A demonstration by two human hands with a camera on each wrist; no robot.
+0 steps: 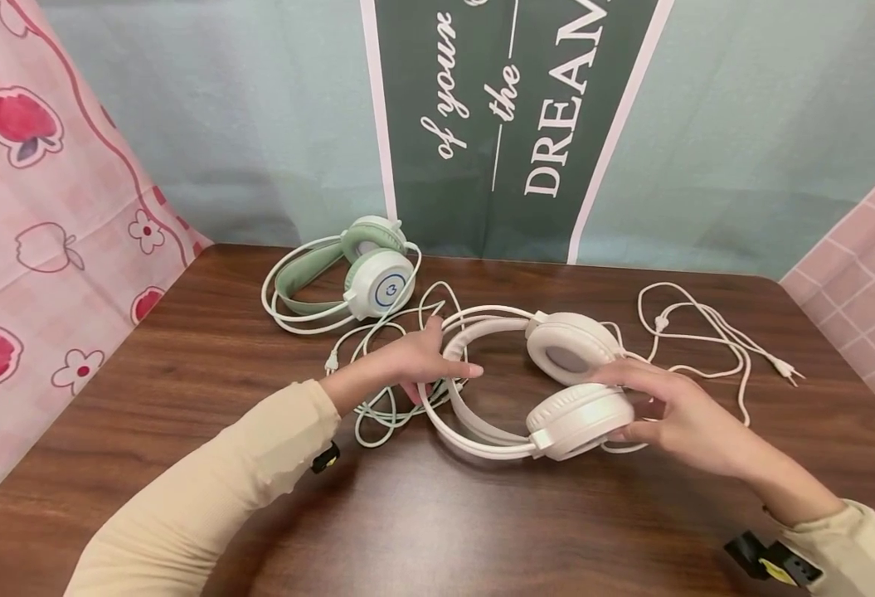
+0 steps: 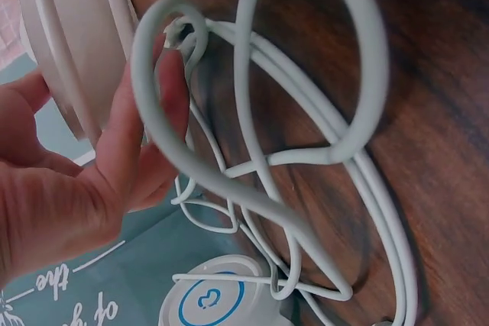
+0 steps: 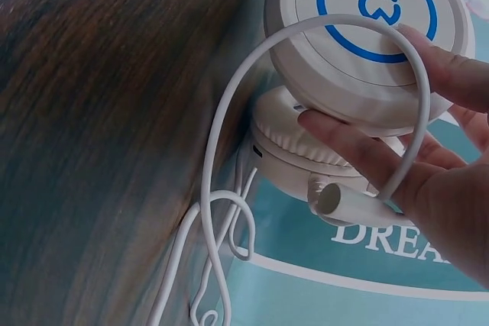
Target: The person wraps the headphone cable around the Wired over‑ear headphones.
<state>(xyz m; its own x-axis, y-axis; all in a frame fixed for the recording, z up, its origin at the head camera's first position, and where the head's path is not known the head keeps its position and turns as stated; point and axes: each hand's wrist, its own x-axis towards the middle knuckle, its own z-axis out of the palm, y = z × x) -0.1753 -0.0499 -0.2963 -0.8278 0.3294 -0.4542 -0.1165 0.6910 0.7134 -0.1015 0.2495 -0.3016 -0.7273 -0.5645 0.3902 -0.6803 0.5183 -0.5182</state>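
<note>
A pair of white over-ear headphones (image 1: pixel 579 421) is held in both hands over the middle of the table. My left hand (image 1: pixel 416 358) grips the headband, with the thumb on its inner side and the fingers at the outside. In the left wrist view the white headband (image 2: pixel 65 51) lies between thumb and fingers, beside a loop of pale green cable (image 2: pixel 367 51). My right hand (image 1: pixel 679 410) holds the near ear cup at the other end. Seen from the right wrist, fingers and thumb clasp that ear cup (image 3: pixel 359 74), which bears a blue ring logo.
White and green headphones (image 1: pixel 381 286) lie at the back left, their pale green cable (image 1: pixel 377 414) tangled beneath my left hand. A white cable (image 1: pixel 736 348) with a plug spreads across the right side of the wooden table (image 1: pixel 407 531). A hanging cloth (image 1: pixel 258 124) borders the back.
</note>
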